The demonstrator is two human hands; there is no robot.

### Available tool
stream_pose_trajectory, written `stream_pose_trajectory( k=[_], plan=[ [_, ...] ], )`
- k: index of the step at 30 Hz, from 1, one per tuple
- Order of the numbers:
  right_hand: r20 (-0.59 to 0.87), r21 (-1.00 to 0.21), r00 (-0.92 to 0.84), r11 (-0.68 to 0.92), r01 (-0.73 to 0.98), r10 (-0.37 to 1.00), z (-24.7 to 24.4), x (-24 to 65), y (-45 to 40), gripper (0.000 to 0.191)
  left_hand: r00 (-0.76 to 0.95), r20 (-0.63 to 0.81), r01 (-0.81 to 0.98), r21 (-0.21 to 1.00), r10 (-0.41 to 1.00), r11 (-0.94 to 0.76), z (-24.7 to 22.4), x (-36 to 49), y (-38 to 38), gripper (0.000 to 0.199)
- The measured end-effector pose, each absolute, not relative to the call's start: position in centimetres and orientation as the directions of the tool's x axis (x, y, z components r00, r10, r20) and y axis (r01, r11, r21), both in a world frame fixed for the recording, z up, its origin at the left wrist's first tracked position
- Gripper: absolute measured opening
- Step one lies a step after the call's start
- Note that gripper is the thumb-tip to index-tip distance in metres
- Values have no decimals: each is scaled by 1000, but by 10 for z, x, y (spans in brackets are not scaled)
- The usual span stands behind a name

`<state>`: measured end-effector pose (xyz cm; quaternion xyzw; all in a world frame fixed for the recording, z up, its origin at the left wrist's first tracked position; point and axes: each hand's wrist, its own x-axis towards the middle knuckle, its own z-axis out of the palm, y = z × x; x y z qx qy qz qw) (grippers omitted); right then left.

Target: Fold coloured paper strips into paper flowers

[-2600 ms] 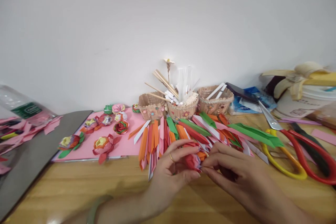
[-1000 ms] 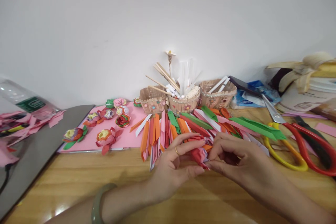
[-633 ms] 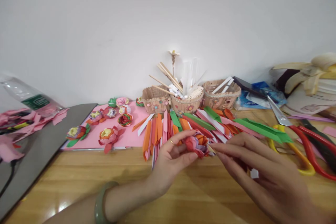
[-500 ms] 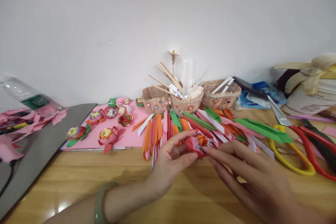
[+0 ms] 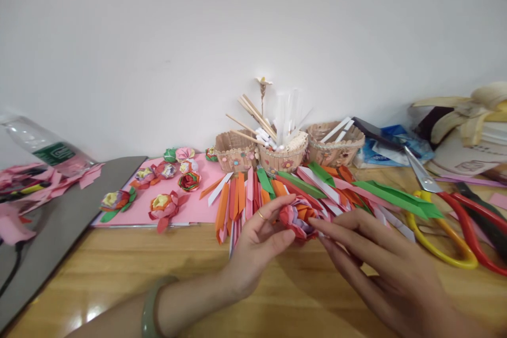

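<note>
Left hand (image 5: pixel 251 245): holds paper flower (image 5: pixel 297 217) between thumb and fingers; support lightly;
Right hand (image 5: pixel 384 259): at flower's edge; cannot tell whether pinching; press gently

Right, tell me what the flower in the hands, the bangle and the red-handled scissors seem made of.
Flower: matte paper, judging by its creased, folded petals. Bangle: smooth, slightly glossy and pale green, perhaps stone, though glass or plastic is possible. Red-handled scissors: metal blades with a grey sheen; the evenly coloured handles are probably plastic.
</note>
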<state>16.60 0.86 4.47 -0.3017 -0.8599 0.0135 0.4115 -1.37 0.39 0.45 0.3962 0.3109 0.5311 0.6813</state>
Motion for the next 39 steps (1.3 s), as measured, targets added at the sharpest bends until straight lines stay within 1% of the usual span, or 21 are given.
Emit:
stream_pose_trajectory(
  k=[4,6,9,11,13,19,24,28,35,37,39],
  plan=[
    [680,-287,-524,844,453,513,49,169,8,36,293,7,-510,847,956,151,6,-15,3,44],
    [680,-362,-467,813,457,565,51,171,9,35,300,15,-526,837,954,152,6,-14,4,44],
    [657,-488,-352,732,475,667,51,172,13,25,307,11,-548,819,952,167,6,-13,4,47],
    [639,-522,-335,710,472,692,49,171,15,21,313,0,-565,804,950,186,6,-12,4,48],
    [637,-522,-352,720,457,686,48,169,16,21,319,-13,-572,794,948,203,7,-12,4,47],
    [655,-498,-424,779,381,626,47,167,15,35,380,-64,-565,774,923,287,10,-13,4,43],
    [617,-549,-392,730,408,683,48,168,16,32,364,-107,-591,741,925,318,9,-12,4,34],
    [634,-530,-398,748,400,663,49,168,15,29,340,-172,-588,728,925,351,10,-12,3,39],
    [661,-459,-431,786,415,614,49,168,13,19,300,-217,-530,772,929,352,11,-9,3,51],
    [666,-430,-446,796,426,598,47,168,13,18,286,-235,-483,802,929,351,7,-10,2,55],
    [665,-399,-469,807,435,581,46,169,13,17,289,-223,-395,858,931,328,2,-12,1,55]
  ],
)
